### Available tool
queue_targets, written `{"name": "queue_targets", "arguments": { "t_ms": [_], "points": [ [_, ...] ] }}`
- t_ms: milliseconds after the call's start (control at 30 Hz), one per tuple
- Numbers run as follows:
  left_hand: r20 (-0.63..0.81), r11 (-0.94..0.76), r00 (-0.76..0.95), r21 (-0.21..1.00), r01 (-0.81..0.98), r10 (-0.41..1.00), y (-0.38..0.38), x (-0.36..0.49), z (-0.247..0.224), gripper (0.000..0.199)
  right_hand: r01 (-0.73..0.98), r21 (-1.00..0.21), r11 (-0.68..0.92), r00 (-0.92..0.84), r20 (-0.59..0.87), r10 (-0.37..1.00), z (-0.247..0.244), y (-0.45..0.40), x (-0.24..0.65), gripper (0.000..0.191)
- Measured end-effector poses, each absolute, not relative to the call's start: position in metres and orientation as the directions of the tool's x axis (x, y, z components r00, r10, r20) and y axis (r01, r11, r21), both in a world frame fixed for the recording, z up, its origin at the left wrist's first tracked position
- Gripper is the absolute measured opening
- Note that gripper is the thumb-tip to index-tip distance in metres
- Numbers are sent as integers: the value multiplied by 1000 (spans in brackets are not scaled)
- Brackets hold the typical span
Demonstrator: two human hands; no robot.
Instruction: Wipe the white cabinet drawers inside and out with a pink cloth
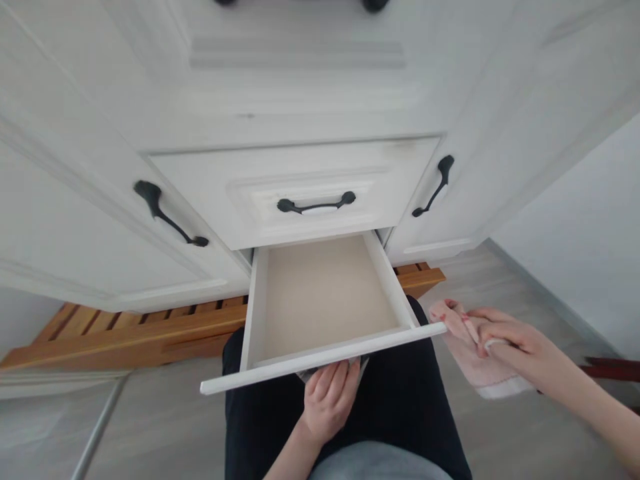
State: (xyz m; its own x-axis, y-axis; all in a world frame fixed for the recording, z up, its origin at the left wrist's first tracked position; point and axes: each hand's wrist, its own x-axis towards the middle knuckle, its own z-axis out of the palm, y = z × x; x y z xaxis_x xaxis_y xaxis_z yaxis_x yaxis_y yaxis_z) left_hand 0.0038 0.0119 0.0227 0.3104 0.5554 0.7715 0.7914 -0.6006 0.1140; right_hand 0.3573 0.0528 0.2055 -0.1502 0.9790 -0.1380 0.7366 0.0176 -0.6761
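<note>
A white drawer (330, 293) is pulled out of the cabinet, and its beige bottom shows bare. My left hand (331, 400) is at the outer side of the drawer's front panel, fingers curled against it just below the top edge. Any handle there is hidden, and a bit of grey material shows beside the fingers. To the right of the drawer, my right hand (507, 340) is closed on a pink cloth (463, 340) with a white edge and some red marks. The cloth hangs down, its upper part close to the panel's right corner.
Above is a shut drawer (315, 180) with a dark handle (317, 205). Cabinet doors with dark handles (170, 217) flank it. A slatted wooden platform (125, 340) runs beneath the cabinet. My legs (410, 400) are under the drawer; a dark red object (613, 370) lies right.
</note>
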Motion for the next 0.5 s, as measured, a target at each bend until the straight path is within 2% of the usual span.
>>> {"name": "queue_targets", "arguments": {
  "t_ms": [133,233,400,500],
  "points": [
    [757,-595,316,118,795,572,18,3,20,42,664,-745,-65,197,90,976,189,26,331,25],
    [755,-585,313,114,803,577,35,3,23,44,615,-786,-66,328,179,927,182,19,299,23],
    [733,-566,285,162,808,617,84,4,34,44,612,-780,134,154,284,947,175,26,273,24],
    [683,-533,292,168,830,670,117,3,42,45,606,-782,144,104,257,961,170,31,276,23]
  ]
}}
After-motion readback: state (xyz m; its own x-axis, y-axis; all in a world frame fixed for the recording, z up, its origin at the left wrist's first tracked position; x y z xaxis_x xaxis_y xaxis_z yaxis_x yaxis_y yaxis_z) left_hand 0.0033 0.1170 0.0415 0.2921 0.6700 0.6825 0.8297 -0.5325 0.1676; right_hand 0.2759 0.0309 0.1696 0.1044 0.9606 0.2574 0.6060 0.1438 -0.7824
